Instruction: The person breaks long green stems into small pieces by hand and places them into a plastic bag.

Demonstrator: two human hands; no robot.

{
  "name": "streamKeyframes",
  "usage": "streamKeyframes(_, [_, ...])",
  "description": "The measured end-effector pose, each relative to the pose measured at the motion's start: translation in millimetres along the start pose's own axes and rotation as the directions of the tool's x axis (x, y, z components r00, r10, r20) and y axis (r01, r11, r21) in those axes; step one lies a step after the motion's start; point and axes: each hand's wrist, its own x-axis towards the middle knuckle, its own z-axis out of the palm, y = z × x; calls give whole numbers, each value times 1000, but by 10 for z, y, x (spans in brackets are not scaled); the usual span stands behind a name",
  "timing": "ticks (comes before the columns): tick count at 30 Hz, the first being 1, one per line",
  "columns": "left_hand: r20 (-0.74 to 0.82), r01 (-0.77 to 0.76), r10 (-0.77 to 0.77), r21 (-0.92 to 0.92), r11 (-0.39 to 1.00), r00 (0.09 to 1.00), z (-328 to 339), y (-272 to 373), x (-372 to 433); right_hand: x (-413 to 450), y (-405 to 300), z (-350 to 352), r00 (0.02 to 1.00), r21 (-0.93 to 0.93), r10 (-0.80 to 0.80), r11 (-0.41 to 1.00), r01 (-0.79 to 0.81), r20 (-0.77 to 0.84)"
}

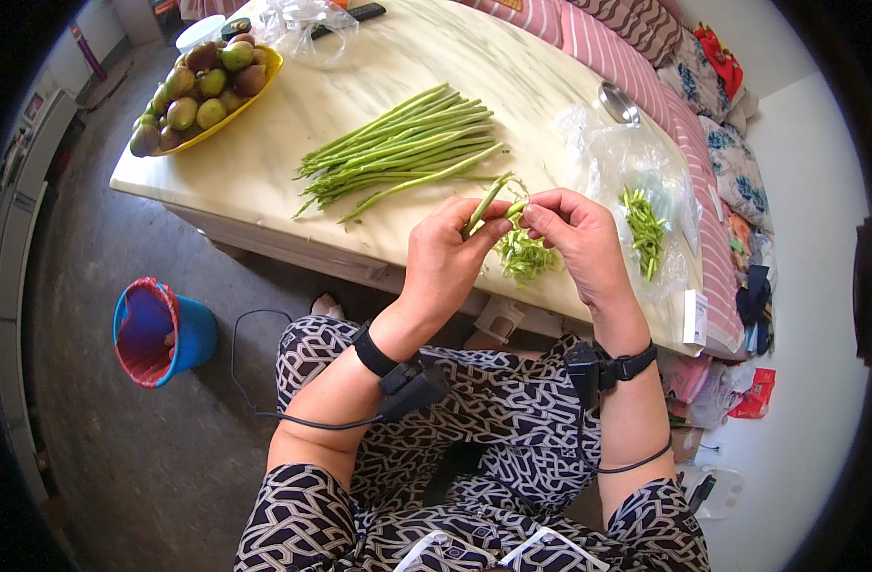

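Observation:
My left hand (456, 239) grips a bent green asparagus stalk (487, 204) near the table's front edge. Close beside it, my right hand (570, 234) pinches the stalk's end, where thin strips of peel hang. A heap of pale green peelings (525, 252) lies on the marble-patterned table just beneath both hands. Beyond my left hand rests a bunch of asparagus spears (407, 146), their tips pointing left. Right of my right hand, short cut green pieces (644, 232) lie on a clear plastic bag (600, 139).
A yellow dish (268, 71) heaped with figs (210, 84) stands at the table's left corner. Behind it are a clear bag (300, 28) and a remote control (368, 12). A metal bowl (618, 102) sits far right, a white box (695, 317) near right. On the floor is a blue bucket (200, 332).

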Motion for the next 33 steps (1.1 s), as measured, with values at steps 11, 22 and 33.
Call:
streamKeyframes(11, [-40,-78,81,80,994,996,70,-96,-32,27,88,53,995,-42,-83,996,81,-48])
streamKeyframes(22, [-11,154,-174,-415,897,985,105,-21,21,40,112,112,986,72,-84,993,96,-145])
streamKeyframes(33, [251,472,-409,-605,641,877,-122,89,136,42,138,-52,982,-331,-102,942,43,-162])
